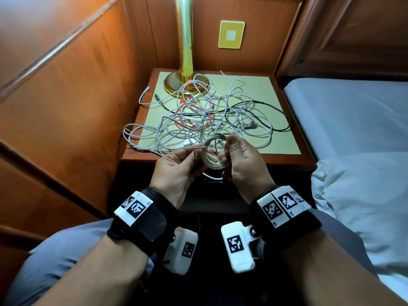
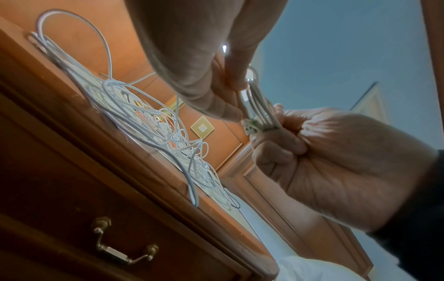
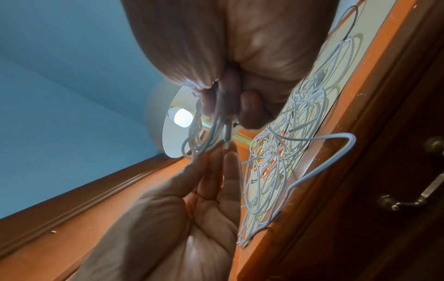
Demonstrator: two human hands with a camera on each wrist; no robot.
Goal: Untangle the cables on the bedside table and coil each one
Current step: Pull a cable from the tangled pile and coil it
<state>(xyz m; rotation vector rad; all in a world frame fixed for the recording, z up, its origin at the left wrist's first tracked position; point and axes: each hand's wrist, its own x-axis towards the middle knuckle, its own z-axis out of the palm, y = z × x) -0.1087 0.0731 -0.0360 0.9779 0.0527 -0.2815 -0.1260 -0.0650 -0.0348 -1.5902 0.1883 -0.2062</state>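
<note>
Beyond both hands, tangled cables cover the bench. Right hand clamps the white coil; left hand pinches its loose end, best tucked snugly through.

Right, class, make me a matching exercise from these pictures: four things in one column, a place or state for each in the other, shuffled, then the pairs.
1. white coil
2. cable tangle
3. brass lamp
4. yellow wall plate

A. on the wooden wall
B. held between both hands
C. spread over the bedside table
D. standing at the table's back

Pairs: 1-B, 2-C, 3-D, 4-A
</note>
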